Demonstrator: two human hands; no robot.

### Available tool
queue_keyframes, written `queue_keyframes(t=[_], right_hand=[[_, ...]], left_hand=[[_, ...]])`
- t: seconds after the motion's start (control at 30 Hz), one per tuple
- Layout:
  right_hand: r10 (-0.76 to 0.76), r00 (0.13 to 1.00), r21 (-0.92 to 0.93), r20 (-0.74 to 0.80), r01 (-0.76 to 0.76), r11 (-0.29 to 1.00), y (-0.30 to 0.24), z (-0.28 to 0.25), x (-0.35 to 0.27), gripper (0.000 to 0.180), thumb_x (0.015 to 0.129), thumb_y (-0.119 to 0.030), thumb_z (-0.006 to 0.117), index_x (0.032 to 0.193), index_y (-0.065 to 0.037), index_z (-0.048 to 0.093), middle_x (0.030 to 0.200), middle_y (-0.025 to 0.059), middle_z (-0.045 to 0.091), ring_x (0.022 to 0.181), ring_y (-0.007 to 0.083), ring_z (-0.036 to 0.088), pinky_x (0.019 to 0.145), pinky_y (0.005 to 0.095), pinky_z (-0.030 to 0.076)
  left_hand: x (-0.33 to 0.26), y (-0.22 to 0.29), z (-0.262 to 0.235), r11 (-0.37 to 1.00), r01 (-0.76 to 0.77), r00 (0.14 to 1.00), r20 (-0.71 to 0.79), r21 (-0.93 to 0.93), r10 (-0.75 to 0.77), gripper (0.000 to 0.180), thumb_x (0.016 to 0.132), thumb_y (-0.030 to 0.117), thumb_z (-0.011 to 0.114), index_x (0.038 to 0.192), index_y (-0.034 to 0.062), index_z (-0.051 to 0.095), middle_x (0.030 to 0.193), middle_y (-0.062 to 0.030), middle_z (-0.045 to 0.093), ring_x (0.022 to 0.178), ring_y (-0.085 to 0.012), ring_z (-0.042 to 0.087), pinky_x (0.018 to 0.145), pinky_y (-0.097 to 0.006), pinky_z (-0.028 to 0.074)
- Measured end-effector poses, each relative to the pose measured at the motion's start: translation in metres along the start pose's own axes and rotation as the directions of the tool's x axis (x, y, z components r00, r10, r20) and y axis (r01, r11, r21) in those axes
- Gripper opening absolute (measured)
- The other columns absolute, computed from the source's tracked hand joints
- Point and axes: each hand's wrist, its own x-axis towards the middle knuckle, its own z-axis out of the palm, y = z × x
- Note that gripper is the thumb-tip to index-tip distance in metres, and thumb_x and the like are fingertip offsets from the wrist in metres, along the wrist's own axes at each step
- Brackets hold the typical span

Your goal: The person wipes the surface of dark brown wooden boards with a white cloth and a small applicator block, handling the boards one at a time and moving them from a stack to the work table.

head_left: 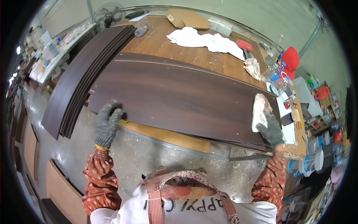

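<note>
Before me lies a long dark brown board (175,89), on top of other boards whose edges show at its near right corner. My right hand (271,130), in a grey glove, is closed on a white rag (260,108) with pinkish stains and presses it on the board's right end. At the board's near left edge is my left hand (108,123), gloved in grey knit. Its fingers are bent but apart, and nothing shows in them.
A stack of dark boards (85,67) overhangs the wooden table's left side. On the table (149,43) lie white cloth (205,40), cardboard (186,18), a red-headed mallet (244,46) and a crumpled rag (253,68). Plastic bottles (279,80) crowd the right edge.
</note>
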Motion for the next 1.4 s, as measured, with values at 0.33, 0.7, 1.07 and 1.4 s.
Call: queue_keyframes(t=[0.33,0.7,1.07,1.4], right_hand=[[-0.383,0.743,0.179,-0.549,0.552,0.815,-0.335,0.052,0.01,0.058,0.073,-0.04,0.064,0.122,-0.011,0.054,0.116,0.0146,0.054,0.113,0.0341,0.047,0.099,0.053,0.032],[-0.124,0.846,-0.141,-0.519,0.058,0.988,-0.114,0.042,-0.048,0.03,0.075,-0.024,0.062,0.096,-0.002,0.062,0.089,0.0139,0.062,0.081,0.0334,0.06,0.071,0.0389,0.049],[-0.078,0.774,0.16,-0.629,0.226,0.961,-0.144,-0.051,-0.024,0.054,0.074,-0.026,0.067,0.122,-0.004,0.052,0.116,0.0174,0.057,0.107,0.036,0.054,0.091,0.0415,0.044],[-0.413,0.715,-0.179,-0.564,0.383,0.906,-0.126,-0.067,0.014,0.048,0.076,-0.014,0.06,0.121,-0.001,0.051,0.116,0.0172,0.056,0.104,0.0346,0.055,0.089,0.0423,0.044]], left_hand=[[0.049,-0.068,-0.058,0.188,-0.264,0.87,0.149,0.946,0.471,0.038,0.093,0.029,0.045,0.122,0.0057,0.054,0.126,-0.0133,0.052,0.123,-0.0306,0.042,0.108,-0.044,0.021],[0.05,-0.073,-0.072,0.192,-0.365,0.861,0.253,0.911,0.44,0.041,0.095,0.028,0.041,0.127,0.0046,0.05,0.133,-0.0148,0.047,0.127,-0.0294,0.038,0.109,-0.043,0.02],[0.063,0.051,0.063,0.716,-0.689,0.669,0.476,0.111,0.57,0.028,0.084,0.013,0.064,0.109,0.0023,0.061,0.106,-0.0121,0.063,0.098,-0.025,0.059,0.088,-0.034,0.045],[0.051,0.079,0.178,0.692,-0.717,0.656,0.414,0.081,0.631,0.052,0.077,0.038,0.068,0.112,0.0007,0.057,0.112,-0.0217,0.057,0.105,-0.0354,0.055,0.092,-0.044,0.043]])
